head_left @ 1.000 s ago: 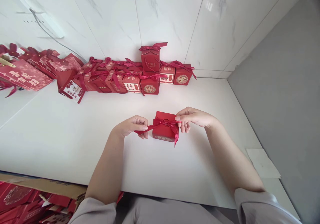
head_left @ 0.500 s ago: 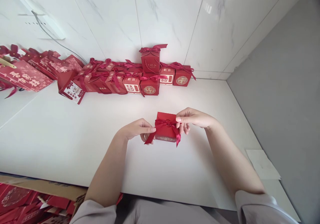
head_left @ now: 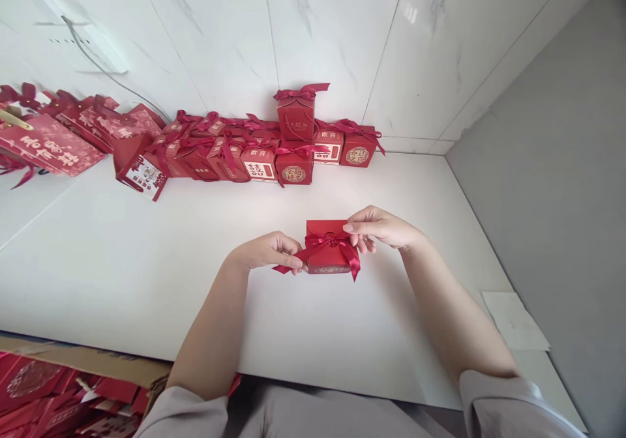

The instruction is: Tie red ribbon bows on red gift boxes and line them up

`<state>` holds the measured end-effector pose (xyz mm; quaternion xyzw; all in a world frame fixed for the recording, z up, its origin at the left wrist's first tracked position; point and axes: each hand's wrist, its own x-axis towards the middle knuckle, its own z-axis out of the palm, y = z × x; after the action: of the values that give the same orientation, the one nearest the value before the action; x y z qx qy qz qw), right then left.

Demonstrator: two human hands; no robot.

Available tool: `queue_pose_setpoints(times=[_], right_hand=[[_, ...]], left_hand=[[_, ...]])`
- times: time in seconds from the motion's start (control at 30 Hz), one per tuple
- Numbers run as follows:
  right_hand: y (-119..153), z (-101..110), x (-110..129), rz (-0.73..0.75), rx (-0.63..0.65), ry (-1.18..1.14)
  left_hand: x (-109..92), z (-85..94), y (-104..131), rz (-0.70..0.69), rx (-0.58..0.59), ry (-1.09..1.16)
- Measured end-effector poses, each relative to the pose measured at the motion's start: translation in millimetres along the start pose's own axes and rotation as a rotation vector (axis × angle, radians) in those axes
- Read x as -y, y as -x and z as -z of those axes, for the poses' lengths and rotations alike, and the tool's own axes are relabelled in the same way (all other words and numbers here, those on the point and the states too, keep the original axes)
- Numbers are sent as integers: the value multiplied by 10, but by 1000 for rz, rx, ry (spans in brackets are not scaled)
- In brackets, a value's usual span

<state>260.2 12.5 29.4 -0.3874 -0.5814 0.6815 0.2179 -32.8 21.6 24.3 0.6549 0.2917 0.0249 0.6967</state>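
Observation:
A small red gift box [head_left: 327,227] with a gold emblem on its front sits on the white table before me. A shiny red ribbon [head_left: 350,255] is tied across its top in a bow. One tail of that ribbon runs left into my left hand [head_left: 274,253], whose thumb and fingers are closed on it. At the box's upper right edge, my right hand [head_left: 374,226] is closed, thumb on top and fingers curled beside the box. Whether it also grips a ribbon loop I cannot tell.
Several ribboned red boxes [head_left: 261,164] stand in rows against the tiled wall, one stacked on top. Patterned red gift bags [head_left: 53,145] are at the left. A cardboard carton [head_left: 88,360] holding red packages is at lower left. White paper [head_left: 513,319] lies at right.
My left hand has drawn the ribbon tail out to the left. The box has turned slightly and shifted a little to the right. My right hand stays at its right edge.

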Motion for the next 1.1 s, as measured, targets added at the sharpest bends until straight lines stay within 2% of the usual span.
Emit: queue_pose_setpoints(times=[0.33,0.67,0.87,1.03,1.07,1.1], right_hand=[[-35,40,-69,6,9,32],[-166,-15,-249,60,-45,-80],[-114,-50,-148,103,-52,48],[39,22,-28,77,48,172],[59,34,-17,78,47,163],[72,40,-10,82,40,152]], left_hand=[[9,-5,-9,-12,41,-62],[-49,-22,50,20,20,-81],[-64,-9,114,9,8,-129],[-31,34,199,93,58,-227],[-38,34,206,110,22,-271],[-51,23,201,118,-71,-312]])
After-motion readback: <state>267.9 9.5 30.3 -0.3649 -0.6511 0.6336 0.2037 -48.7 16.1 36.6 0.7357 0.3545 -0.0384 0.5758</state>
